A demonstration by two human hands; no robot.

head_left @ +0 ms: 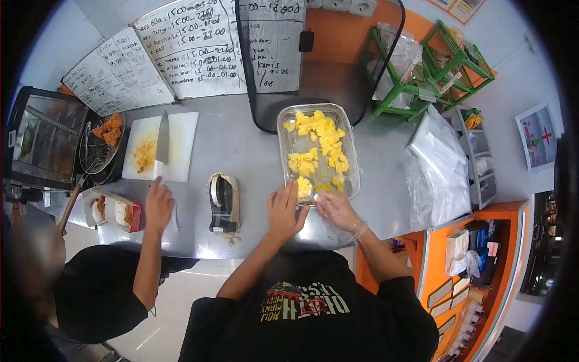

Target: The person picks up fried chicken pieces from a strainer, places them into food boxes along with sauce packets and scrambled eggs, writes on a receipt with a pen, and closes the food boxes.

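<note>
A rectangular metal tray (356, 163) stands on the steel table in front of me, holding clumps of yellow scrambled egg (329, 136). Bare and with fingers stretched out, my left hand (286, 212) lies at the tray's near left corner. My right hand (338, 211) wears a clear plastic glove. Its fingers are closed at the near edge of the tray, beside a small clump of egg; a pale bit shows at the fingertips, too small to name.
To the left stand a tape dispenser (223, 205), a white cutting board (185, 145) with a knife (163, 139), and food boxes (136, 217). A co-worker's hand (158, 208) reaches over the table there. Plastic bags (440, 175) and green racks (398, 90) are on the right.
</note>
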